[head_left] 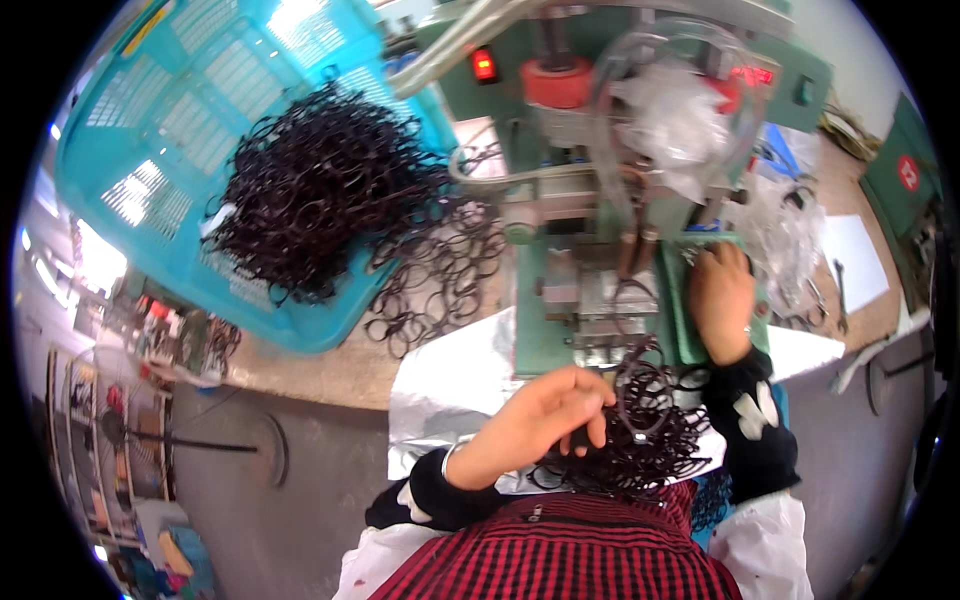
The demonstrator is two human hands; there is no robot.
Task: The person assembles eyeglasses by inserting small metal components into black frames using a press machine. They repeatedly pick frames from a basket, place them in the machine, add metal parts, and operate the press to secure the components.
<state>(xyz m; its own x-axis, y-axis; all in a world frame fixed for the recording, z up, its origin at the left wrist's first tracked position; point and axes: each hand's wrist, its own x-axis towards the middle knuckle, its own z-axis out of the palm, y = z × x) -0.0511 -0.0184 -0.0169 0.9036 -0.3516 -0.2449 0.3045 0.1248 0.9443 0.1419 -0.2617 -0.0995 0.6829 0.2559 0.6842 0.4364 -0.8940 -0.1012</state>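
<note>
Head view, looking down over a red-and-black checked garment (560,550) at a workbench. Left hand (545,415) is curled, fingers bent and closed on thin black wire-like rings from a tangled bundle of black loops (640,445) heaped at the person's lap edge; the loops are slender, glossy, round to oval, interlocked. Right hand (720,300) lies palm-down, fingers extended and slightly spread, pressed flat on the green metal bed of a small bench press machine (590,250); whether it pinches anything beneath cannot be told. Both forearms wear black sleeves with white cuffs. A larger mound of the same black loops (320,200) fills a tilted turquoise plastic basket (180,130) with lattice walls, upper left, and spills onto the tan benchtop (330,365) just beside the machine. Crinkled silver-white sheet (450,390) covers the bench edge between hands and machine. Machine carries a red cylindrical cap (557,82), a lit red indicator (484,65), and a clear curved plastic guard (680,110) with crumpled transparent film behind it.
</note>
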